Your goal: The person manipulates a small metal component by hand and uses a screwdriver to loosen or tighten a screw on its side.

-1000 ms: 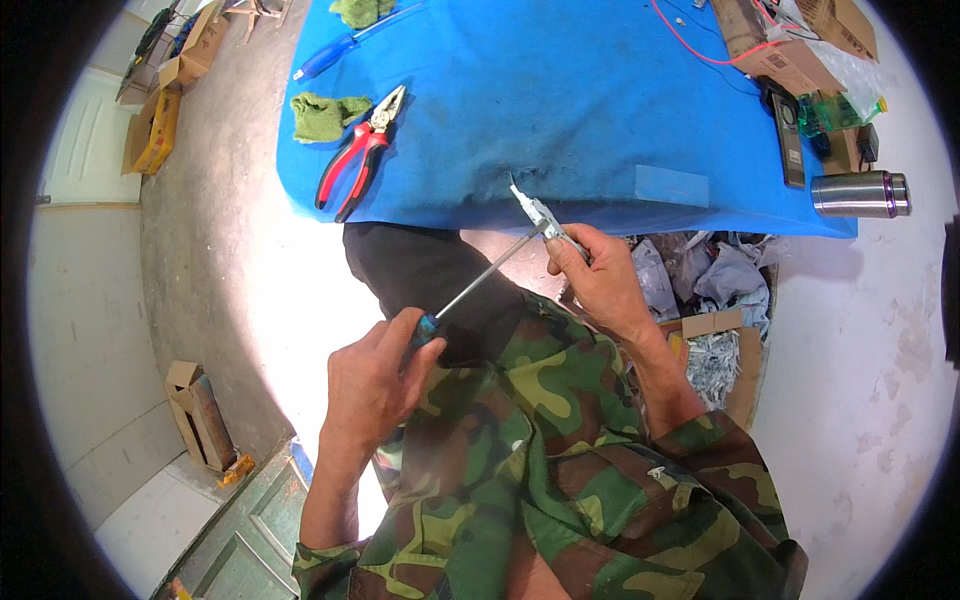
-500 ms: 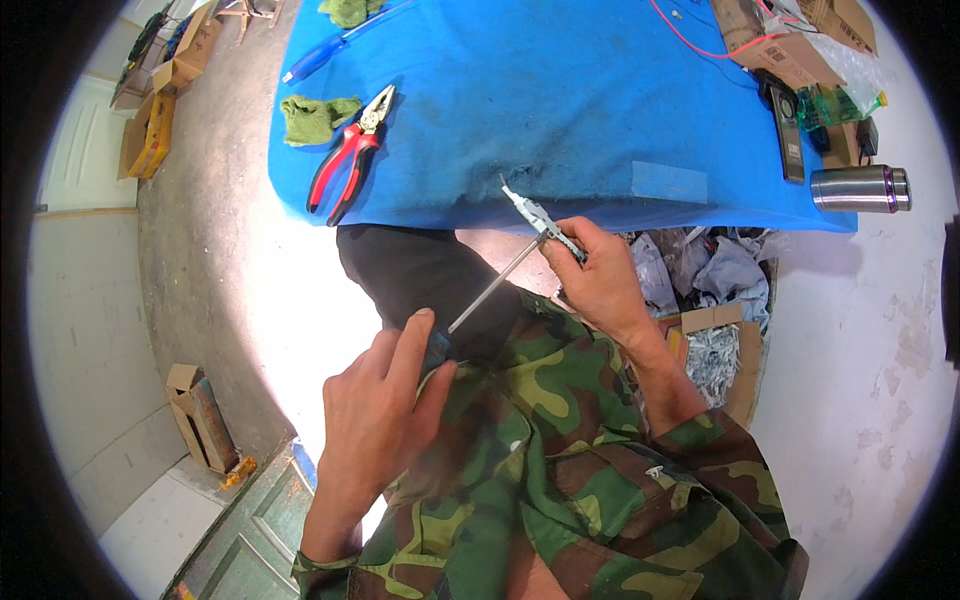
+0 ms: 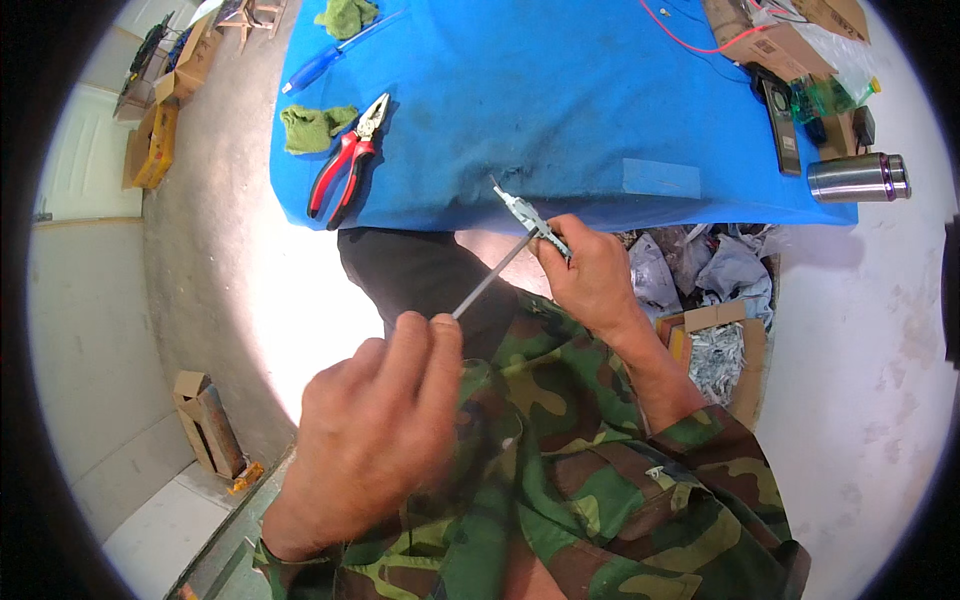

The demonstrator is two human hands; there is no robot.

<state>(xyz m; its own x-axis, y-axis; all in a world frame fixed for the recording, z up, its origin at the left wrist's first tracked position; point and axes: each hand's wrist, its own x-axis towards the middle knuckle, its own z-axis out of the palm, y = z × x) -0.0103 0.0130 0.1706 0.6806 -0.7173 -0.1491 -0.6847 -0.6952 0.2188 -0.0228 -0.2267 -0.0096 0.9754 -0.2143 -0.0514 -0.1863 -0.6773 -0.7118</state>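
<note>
My left hand (image 3: 385, 420) is closed round the handle of a screwdriver (image 3: 490, 280), whose handle my fingers now hide. Its metal shaft slants up and right, the tip meeting a small pale grey plastic part (image 3: 522, 212). That part is long and narrow, with a thin pin at its far end. Between thumb and fingers my right hand (image 3: 590, 275) pinches its near end, just off the front edge of the blue-covered table (image 3: 480, 110). Red-and-black combination pliers (image 3: 350, 165) lie on the cloth at the left, untouched.
Beside the pliers are a green rag (image 3: 312, 130), a blue-handled screwdriver (image 3: 318, 70) and another green rag (image 3: 347, 17). A steel flask (image 3: 858, 178) lies on its side at the right edge, near a phone-like device (image 3: 781, 125). Below the table stands a carton of grey pieces (image 3: 718, 365).
My left hand has turned over the screwdriver handle, its back now facing up and the blue handle hidden. My right hand and the plastic part have shifted slightly left.
</note>
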